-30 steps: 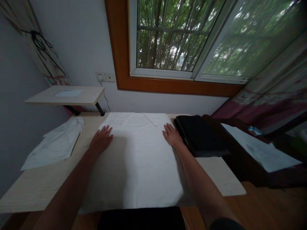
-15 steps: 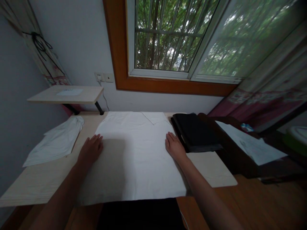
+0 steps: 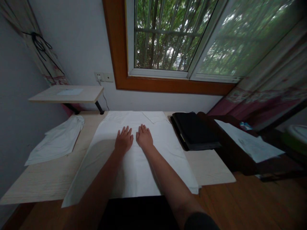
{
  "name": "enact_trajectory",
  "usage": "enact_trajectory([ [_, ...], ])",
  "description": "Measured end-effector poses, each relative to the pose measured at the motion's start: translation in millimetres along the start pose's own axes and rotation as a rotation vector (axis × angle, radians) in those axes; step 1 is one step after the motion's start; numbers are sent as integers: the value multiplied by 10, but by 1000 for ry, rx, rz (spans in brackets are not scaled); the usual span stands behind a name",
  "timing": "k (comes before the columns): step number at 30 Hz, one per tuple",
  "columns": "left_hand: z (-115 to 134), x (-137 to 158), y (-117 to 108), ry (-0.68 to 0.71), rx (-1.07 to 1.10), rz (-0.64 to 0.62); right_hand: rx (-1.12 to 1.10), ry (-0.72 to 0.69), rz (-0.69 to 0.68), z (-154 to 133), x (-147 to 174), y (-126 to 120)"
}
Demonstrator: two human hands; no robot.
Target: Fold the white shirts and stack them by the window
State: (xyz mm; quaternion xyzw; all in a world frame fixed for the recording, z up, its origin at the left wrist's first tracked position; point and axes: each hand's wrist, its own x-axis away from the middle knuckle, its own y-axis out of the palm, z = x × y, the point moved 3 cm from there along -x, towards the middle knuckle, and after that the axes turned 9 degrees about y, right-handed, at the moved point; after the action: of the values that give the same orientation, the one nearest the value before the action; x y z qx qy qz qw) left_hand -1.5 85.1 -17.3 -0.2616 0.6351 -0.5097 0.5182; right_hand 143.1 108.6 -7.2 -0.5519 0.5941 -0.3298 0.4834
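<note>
A white cloth point(image 3: 134, 179), perhaps a garment, lies spread flat on the table in front of me, its near edge reaching the table's front edge. Faint folds and a slanting crease line show near its far end. My left hand point(image 3: 124, 140) rests palm down on the cloth, fingers slightly apart and holding nothing. Close beside it, my right hand point(image 3: 144, 137) also lies flat on the cloth with its fingers stretched out. A small gap separates the two hands.
A second white cloth point(image 3: 56, 139) lies crumpled on the table's left part point(image 3: 31, 190), below a raised shelf point(image 3: 67, 95). Right of the spread cloth are black folders point(image 3: 195, 131) and, further off, a sheet of paper point(image 3: 249, 142). A window point(image 3: 172, 41) is ahead.
Both hands have moved inward from the cloth's two sides to its middle. The cloth's near corners now spread wider to the left and right.
</note>
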Motion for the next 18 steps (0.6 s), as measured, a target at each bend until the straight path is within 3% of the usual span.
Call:
enact_trajectory([
  [5,-312,201,-131,14,-35,-75,19,39,34,536,77,-172],
  [12,-1035,634,-331,-23,-55,-151,59,62,113,1549,239,-460],
  [18,-1451,968,-417,-29,-36,-165,26,36,112,1883,339,-530],
])
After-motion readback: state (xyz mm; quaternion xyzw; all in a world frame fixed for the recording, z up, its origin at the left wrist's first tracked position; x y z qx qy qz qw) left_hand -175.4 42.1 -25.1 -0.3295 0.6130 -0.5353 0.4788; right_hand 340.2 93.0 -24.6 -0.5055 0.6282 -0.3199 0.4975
